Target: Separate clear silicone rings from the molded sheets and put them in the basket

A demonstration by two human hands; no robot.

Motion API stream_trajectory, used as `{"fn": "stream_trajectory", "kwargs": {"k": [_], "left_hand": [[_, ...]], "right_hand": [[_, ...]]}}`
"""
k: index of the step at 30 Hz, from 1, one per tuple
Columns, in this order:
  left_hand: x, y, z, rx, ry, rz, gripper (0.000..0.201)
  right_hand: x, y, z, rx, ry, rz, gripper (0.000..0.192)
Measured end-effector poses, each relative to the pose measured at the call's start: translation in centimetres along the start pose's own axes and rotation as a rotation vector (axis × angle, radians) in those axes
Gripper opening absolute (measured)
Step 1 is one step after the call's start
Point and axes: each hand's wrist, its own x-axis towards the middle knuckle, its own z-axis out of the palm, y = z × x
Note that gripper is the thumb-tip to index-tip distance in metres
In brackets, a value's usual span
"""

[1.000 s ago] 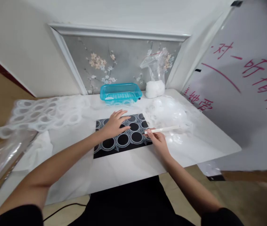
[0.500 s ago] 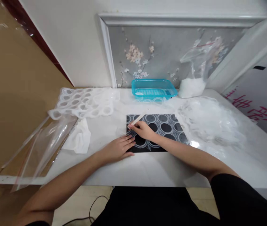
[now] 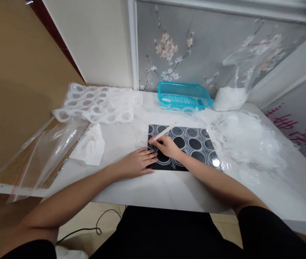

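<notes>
A black sheet (image 3: pixel 179 167) with rows of pale-ringed circles lies on the white table in front of me. My left hand (image 3: pixel 138 162) rests flat at its left edge, fingers outstretched, fingertips over the sheet. Above it, my right hand (image 3: pixel 166 145) pinches a thin, flat white stick (image 3: pixel 166 131) that slants up to the right. The stick's lower end is at the sheet's left side, close to my fingertips. What the lower end touches is too small to make out.
A blue plastic basket (image 3: pixel 185 86) stands at the back, near a clear bag of white material (image 3: pixel 231 98). Clear plastic ring sheets (image 3: pixel 96 102) lie back left, with crumpled tissue (image 3: pixel 89 145) and a clear bag (image 3: pixel 50 154) nearer. Translucent scraps (image 3: pixel 250 140) are heaped at right.
The camera view has tilted and shifted slightly, moving the whole scene in the picture. Both hands stay at the sheet's left side, and the right still grips the stick.
</notes>
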Motion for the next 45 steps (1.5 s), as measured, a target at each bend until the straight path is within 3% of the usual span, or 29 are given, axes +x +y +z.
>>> {"fn": "stream_trajectory", "kwargs": {"k": [7, 10, 13, 15, 18, 20, 22, 24, 25, 27, 29, 32, 38, 45], "left_hand": [[0.1, 0.1, -0.2, -0.043, -0.042, -0.021, 0.053], [0.2, 0.2, -0.5, -0.091, -0.069, -0.044, 0.053], [0.2, 0.2, -0.7, -0.193, -0.11, -0.076, 0.058], [0.1, 0.2, -1.0, -0.266, -0.121, -0.09, 0.07], [-0.1, 0.2, -1.2, -0.336, -0.15, -0.092, 0.091], [-0.2, 0.2, -1.4, -0.358, -0.179, -0.091, 0.096], [-0.2, 0.2, -1.5, -0.362, -0.19, -0.096, 0.097], [-0.2, 0.2, -1.5, -0.349, -0.188, -0.108, 0.095], [-0.2, 0.2, -1.5, -0.336, -0.172, -0.117, 0.09], [0.1, 0.3, -1.2, -0.291, -0.088, -0.136, 0.076], [0.4, 0.5, -0.8, -0.217, 0.03, -0.123, 0.064], [1.2, 0.7, -0.1, -0.092, 0.099, -0.076, 0.069], [1.7, 0.6, 0.8, -0.029, -0.039, -0.075, 0.081], [1.7, 0.5, 0.6, -0.071, -0.035, -0.072, 0.08]], "right_hand": [[0.3, 0.0, 0.0, -0.017, -0.009, -0.03, 0.024], [0.1, 0.0, 0.1, -0.091, 0.0, -0.123, 0.021], [-0.6, -0.1, 0.4, -0.283, -0.008, -0.276, 0.02], [-0.5, -0.3, 0.4, -0.487, -0.083, -0.366, 0.017], [1.7, -0.5, -0.7, -0.711, -0.144, -0.417, 0.017], [4.1, -0.3, -2.4, -0.716, 0.041, -0.337, 0.021], [6.0, 0.0, -4.6, -0.607, 0.401, -0.191, 0.028], [6.1, 0.3, -6.4, -0.452, 0.688, -0.092, 0.035], [5.3, 0.4, -6.9, -0.384, 0.737, -0.07, 0.036], [2.6, 0.5, -6.7, -0.288, 0.643, -0.032, 0.033], [-0.7, 0.6, -5.4, -0.211, 0.431, 0.054, 0.032], [-3.8, 0.9, -3.2, -0.089, 0.282, 0.163, 0.035], [-3.8, 1.2, -2.1, -0.023, 0.222, 0.147, 0.034], [-3.9, 0.9, -2.2, -0.083, 0.232, 0.105, 0.027]]}}
